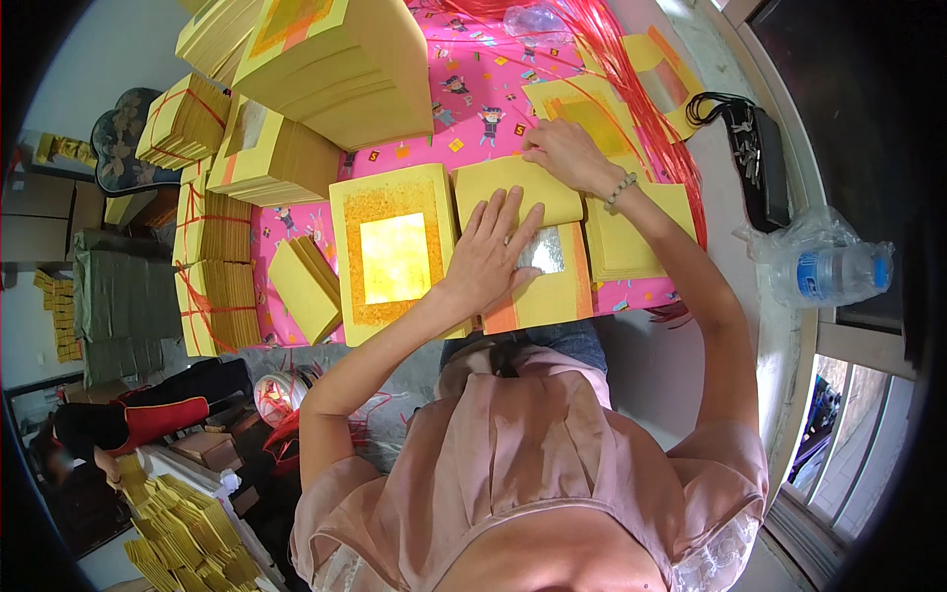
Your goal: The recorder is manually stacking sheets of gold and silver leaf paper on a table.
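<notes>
My left hand (493,242) lies flat with fingers spread over a folded yellow paper sheet (543,187) and the stack under it. That stack of yellow paper (528,311) has an orange-edged top sheet with a silver foil patch, partly covered by my left hand. My right hand (572,156) is at the sheet's far edge, fingers curled and pressed together; what they pinch is too small to make out. Left of my left hand stands a stack with a bright gold foil square (395,259). A plain yellow stack (641,232) lies beneath my right forearm.
Tall yellow paper stacks (365,69) and red-tied bundles (219,301) line the table's left side. Red strings (641,84) hang along the right of the pink patterned cloth (464,89). A bagged plastic bottle (829,274) stands at the right. Another person's hand (107,464) shows lower left.
</notes>
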`<state>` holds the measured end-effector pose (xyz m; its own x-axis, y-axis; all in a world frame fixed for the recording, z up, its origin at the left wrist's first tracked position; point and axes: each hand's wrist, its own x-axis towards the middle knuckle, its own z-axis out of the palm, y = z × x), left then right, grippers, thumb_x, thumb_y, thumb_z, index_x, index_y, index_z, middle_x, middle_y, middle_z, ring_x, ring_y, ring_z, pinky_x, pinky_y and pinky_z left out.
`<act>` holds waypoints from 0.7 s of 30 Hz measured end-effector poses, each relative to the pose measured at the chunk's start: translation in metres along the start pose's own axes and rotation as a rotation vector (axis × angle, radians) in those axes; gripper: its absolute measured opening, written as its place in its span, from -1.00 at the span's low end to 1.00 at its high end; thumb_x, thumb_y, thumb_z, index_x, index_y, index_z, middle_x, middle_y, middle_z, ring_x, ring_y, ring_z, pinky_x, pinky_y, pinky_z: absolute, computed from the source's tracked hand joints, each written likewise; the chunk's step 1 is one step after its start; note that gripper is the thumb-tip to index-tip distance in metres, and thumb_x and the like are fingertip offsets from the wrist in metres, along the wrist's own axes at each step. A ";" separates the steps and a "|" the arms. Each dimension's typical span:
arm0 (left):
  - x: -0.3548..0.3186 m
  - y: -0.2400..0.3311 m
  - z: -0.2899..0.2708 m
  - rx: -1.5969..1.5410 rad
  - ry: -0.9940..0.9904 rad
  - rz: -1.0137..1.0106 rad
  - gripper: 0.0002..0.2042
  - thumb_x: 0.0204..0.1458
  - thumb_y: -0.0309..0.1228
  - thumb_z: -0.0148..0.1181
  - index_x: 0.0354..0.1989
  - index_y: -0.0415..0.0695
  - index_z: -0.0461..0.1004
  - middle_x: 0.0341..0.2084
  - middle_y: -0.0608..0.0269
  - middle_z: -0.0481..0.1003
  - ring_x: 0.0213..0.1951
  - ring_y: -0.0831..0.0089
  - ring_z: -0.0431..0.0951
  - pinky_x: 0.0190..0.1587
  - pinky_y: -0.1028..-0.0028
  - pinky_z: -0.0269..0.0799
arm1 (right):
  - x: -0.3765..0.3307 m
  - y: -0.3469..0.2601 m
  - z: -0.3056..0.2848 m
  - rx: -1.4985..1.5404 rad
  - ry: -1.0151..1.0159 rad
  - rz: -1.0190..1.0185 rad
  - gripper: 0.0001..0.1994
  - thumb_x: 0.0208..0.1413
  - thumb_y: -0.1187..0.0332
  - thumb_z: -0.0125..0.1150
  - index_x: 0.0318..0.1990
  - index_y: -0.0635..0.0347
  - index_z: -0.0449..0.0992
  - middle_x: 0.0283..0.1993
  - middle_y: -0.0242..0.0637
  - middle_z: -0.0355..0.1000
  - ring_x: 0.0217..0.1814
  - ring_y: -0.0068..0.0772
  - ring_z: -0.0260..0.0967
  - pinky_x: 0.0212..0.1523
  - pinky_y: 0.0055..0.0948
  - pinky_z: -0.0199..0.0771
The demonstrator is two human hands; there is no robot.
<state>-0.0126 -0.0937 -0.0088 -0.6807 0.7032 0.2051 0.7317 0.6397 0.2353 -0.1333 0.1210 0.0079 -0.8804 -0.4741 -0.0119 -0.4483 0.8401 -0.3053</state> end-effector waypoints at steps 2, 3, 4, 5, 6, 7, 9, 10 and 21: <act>0.001 -0.001 0.001 -0.013 -0.018 -0.008 -0.08 0.00 0.05 0.30 0.48 -0.09 0.01 0.40 -0.23 0.04 0.41 -0.17 0.06 0.42 -0.02 -0.03 | 0.004 0.000 0.007 0.026 0.009 -0.020 -0.71 0.27 0.19 0.11 -0.09 0.23 0.57 -0.07 -0.11 0.53 0.04 -0.04 0.44 0.06 -0.09 0.39; 0.001 -0.001 0.002 -0.014 -0.018 -0.010 -0.08 0.00 0.05 0.30 0.48 -0.09 0.01 0.40 -0.23 0.04 0.41 -0.17 0.06 0.42 -0.02 -0.03 | 0.006 -0.001 0.010 0.053 0.019 -0.040 -0.70 0.28 0.19 0.09 -0.05 0.24 0.56 -0.04 -0.10 0.52 0.07 -0.05 0.43 0.09 -0.08 0.37; 0.002 -0.002 0.003 -0.016 -0.014 -0.005 -0.08 0.00 0.05 0.30 0.48 -0.09 0.01 0.40 -0.24 0.04 0.40 -0.17 0.06 0.42 -0.02 -0.02 | 0.008 -0.002 0.012 0.054 0.017 -0.040 -0.70 0.28 0.19 0.09 -0.05 0.24 0.56 -0.04 -0.10 0.52 0.07 -0.05 0.43 0.09 -0.08 0.37; 0.002 -0.003 0.004 -0.018 -0.009 0.000 -0.07 0.00 0.05 0.30 0.48 -0.10 0.00 0.39 -0.24 0.04 0.40 -0.18 0.06 0.42 -0.03 -0.02 | 0.010 -0.004 0.014 0.108 -0.012 -0.048 -0.68 0.28 0.17 0.10 -0.03 0.22 0.56 -0.03 -0.10 0.53 0.09 -0.04 0.44 0.09 -0.04 0.36; 0.002 -0.003 0.005 -0.019 -0.010 -0.003 -0.07 0.00 0.05 0.30 0.48 -0.10 0.00 0.39 -0.24 0.04 0.40 -0.18 0.06 0.42 -0.03 -0.02 | 0.012 -0.006 0.015 0.162 -0.042 -0.058 -0.67 0.28 0.16 0.10 -0.01 0.21 0.56 -0.03 -0.10 0.54 0.10 -0.04 0.45 0.09 0.00 0.35; 0.002 -0.003 0.005 -0.022 -0.014 -0.006 -0.07 0.00 0.05 0.30 0.47 -0.10 0.00 0.39 -0.24 0.04 0.40 -0.18 0.06 0.42 -0.03 -0.02 | 0.012 -0.008 0.014 0.163 -0.044 -0.058 -0.67 0.28 0.16 0.10 -0.01 0.21 0.56 -0.03 -0.10 0.54 0.10 -0.04 0.45 0.09 0.00 0.35; 0.001 -0.003 0.006 -0.025 -0.019 -0.012 -0.07 0.00 0.05 0.30 0.47 -0.10 0.01 0.39 -0.25 0.05 0.40 -0.18 0.06 0.42 -0.03 -0.02 | 0.010 -0.012 0.012 0.183 -0.113 -0.063 -0.66 0.28 0.17 0.10 0.01 0.23 0.54 0.00 -0.08 0.53 0.12 -0.04 0.44 0.10 -0.02 0.35; 0.000 -0.003 0.007 -0.033 -0.013 -0.012 -0.08 0.00 0.05 0.30 0.47 -0.11 0.01 0.39 -0.25 0.05 0.40 -0.19 0.06 0.42 -0.03 -0.02 | 0.009 -0.014 0.011 0.183 -0.115 -0.065 -0.66 0.28 0.17 0.10 0.01 0.23 0.54 0.00 -0.08 0.53 0.12 -0.04 0.44 0.10 -0.02 0.35; -0.001 -0.002 0.011 -0.036 -0.070 -0.008 -0.10 0.08 0.10 0.21 0.48 -0.12 -0.02 0.44 -0.17 -0.02 0.41 -0.18 0.04 0.42 -0.03 -0.02 | 0.007 -0.015 0.020 0.184 -0.109 -0.064 -0.71 0.29 0.21 0.09 0.01 0.22 0.47 0.01 -0.13 0.48 0.15 -0.08 0.39 0.12 -0.08 0.32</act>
<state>-0.0131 -0.0926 -0.0197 -0.6815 0.7190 0.1363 0.7237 0.6346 0.2713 -0.1301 0.0997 -0.0063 -0.8245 -0.5592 -0.0867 -0.4584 0.7498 -0.4773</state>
